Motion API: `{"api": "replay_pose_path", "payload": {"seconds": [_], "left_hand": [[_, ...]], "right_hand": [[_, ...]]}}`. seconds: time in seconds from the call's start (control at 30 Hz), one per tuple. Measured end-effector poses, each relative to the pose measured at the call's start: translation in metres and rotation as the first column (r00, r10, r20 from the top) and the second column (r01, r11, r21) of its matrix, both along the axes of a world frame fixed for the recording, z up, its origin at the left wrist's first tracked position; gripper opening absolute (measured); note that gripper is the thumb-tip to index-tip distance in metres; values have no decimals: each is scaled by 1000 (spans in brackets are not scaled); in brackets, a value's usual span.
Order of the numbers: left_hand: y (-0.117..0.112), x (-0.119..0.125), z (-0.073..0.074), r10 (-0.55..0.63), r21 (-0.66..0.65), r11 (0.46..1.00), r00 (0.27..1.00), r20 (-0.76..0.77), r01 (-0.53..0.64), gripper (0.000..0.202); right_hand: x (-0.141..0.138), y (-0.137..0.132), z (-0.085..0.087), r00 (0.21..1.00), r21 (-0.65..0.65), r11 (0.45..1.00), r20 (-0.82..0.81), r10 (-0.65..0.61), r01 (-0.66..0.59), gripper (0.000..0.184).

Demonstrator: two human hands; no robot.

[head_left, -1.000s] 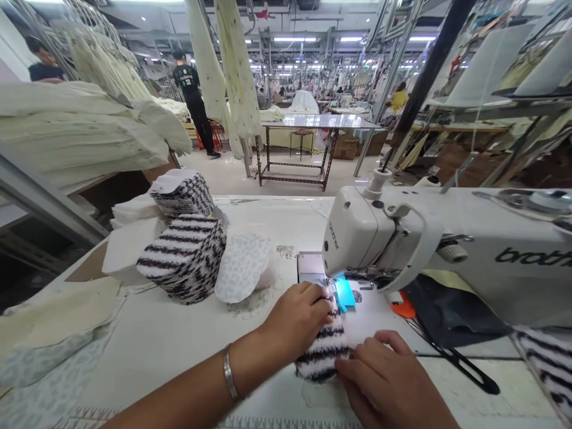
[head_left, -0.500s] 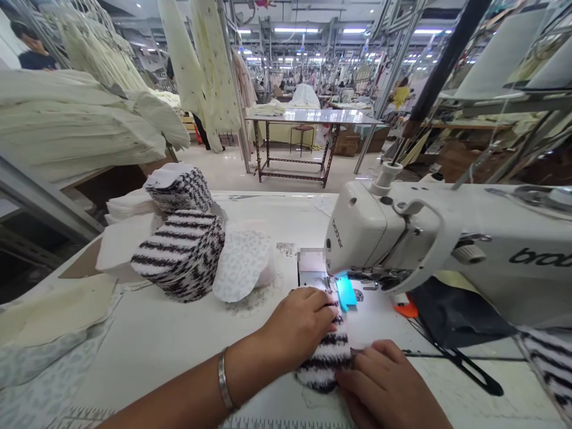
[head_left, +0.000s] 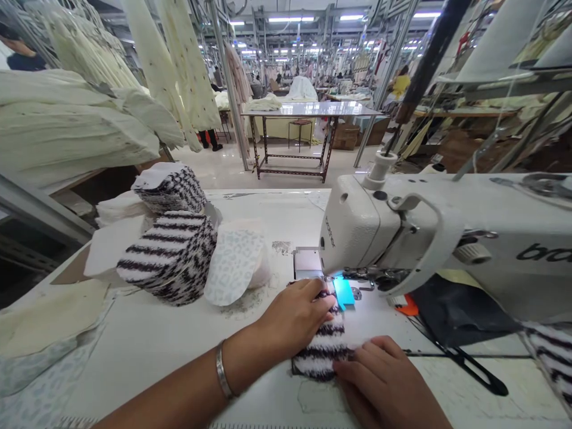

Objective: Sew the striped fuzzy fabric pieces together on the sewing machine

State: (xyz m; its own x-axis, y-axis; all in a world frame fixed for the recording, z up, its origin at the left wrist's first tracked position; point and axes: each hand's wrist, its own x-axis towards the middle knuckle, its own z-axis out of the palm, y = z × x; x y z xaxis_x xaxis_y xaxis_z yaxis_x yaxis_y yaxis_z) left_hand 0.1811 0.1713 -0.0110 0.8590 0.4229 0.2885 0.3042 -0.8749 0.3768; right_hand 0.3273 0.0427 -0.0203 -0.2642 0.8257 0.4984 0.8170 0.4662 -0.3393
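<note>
A fuzzy black-and-white striped fabric piece [head_left: 319, 351] lies flat under the head of a white sewing machine [head_left: 357, 229]. Close to the needle area, my left hand [head_left: 297, 316] presses on its upper part, fingers bent and close together. At the near right edge of the piece, my right hand [head_left: 386, 381] pinches the cloth between thumb and fingers. Beside the needle, a bright blue guide piece [head_left: 344, 293] sits on the machine bed. The fabric's far end is partly hidden by my left fingers and the machine head.
Stacks of striped pieces [head_left: 167, 256] and pale leopard-print pieces [head_left: 235, 265] stand left on the white table [head_left: 165, 357]. A black-handled tool [head_left: 480, 372] and dark cloth [head_left: 460, 310] lie at right. Cream garments [head_left: 71, 125] are piled at far left.
The striped piece has slid slightly forward under the machine head, with both hands staying on it. The view has shifted a little, and a person's shoes now show at back left.
</note>
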Motion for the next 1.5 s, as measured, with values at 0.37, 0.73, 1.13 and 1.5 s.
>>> {"api": "replay_pose_path", "payload": {"seconds": [0.37,0.73,1.13,1.5], "left_hand": [[2,0,1,-3,30,1000,1000,5,2,19],[-50,-29,32,-59,76,996,994,87,52,21],[-49,-29,18,-130,435,885,986,-106,164,20],[-47,-35,25,-122,300,941,984,-134,157,18]], "right_hand": [[0,0,5,999,-61,998,-37,-11,8,20],[1,0,19,993,-209,977,-106,-57,34,19],[8,4,6,967,88,991,243,73,-97,30],[1,3,5,978,20,996,192,79,-84,28]]}}
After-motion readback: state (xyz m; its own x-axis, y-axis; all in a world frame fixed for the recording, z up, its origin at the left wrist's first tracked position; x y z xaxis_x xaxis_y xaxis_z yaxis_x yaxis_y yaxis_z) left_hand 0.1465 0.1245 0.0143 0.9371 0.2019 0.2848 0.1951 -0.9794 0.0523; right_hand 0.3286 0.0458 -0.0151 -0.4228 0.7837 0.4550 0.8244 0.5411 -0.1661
